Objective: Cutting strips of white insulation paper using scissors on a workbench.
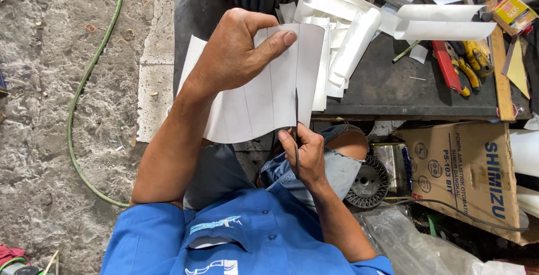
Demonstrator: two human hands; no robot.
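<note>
The left hand (pixel 236 50) clamps the top of a stiff white sheet ruled with thin straight pencil lines (pixel 264 98), thumb pressed across its face and fingers behind, so the sheet hangs taut and upright in front of the person's knees, above the near edge of the dark metal workbench (pixel 387 84). The right hand (pixel 303 154) is closed round the handles of a pair of slim dark scissors (pixel 296 117), blades pointing up into the sheet's lower edge along one ruled line — held this way, the line stays in plain sight.

The sheet looks thin yet springy, slightly curved, with several parallel lines dividing it into strips. Farther right on the bench lie curled white offcuts (pixel 353 42) and red-handled and yellow-handled pliers (pixel 460 67) — within reach.
</note>
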